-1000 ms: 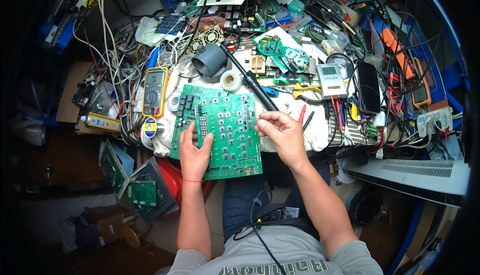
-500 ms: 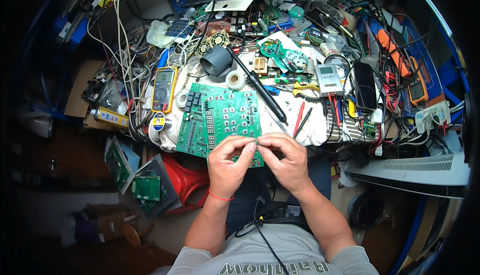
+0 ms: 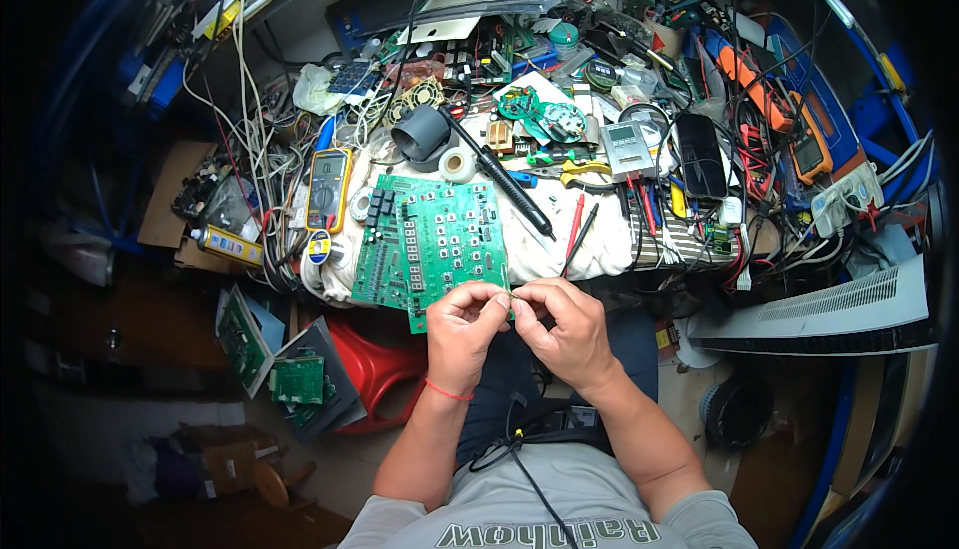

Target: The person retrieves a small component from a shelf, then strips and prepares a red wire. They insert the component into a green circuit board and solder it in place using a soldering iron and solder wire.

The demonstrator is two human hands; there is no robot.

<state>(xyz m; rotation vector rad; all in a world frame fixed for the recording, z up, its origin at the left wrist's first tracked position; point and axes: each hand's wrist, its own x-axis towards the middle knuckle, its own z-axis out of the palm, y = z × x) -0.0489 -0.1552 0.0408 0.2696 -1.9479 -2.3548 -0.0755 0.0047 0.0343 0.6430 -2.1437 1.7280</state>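
Observation:
My left hand [image 3: 462, 334] and my right hand [image 3: 564, 327] meet at the fingertips, each in a pinch, just off the front edge of the bench. Between them is something tiny and thin that I cannot make out. Just beyond my fingers lies a green circuit board [image 3: 455, 239] with rows of push buttons and a column of digit displays. It overlaps a second green board [image 3: 378, 274] on its left. A grey soldering iron [image 3: 509, 187] rests beyond the boards, beside a roll of pale tape [image 3: 457, 163].
A yellow multimeter [image 3: 327, 191] lies left of the boards. Right of them are red and black probes [image 3: 576, 224], yellow-handled pliers [image 3: 584, 171], a grey tester [image 3: 628, 152] and a black phone [image 3: 701, 156]. Piled parts and cables fill the back. A red stool [image 3: 375, 379] stands below the bench.
Both hands stay pinched together and sit slightly lower, nearer my body. More of the front board's button area shows now. The whole view has shifted a little.

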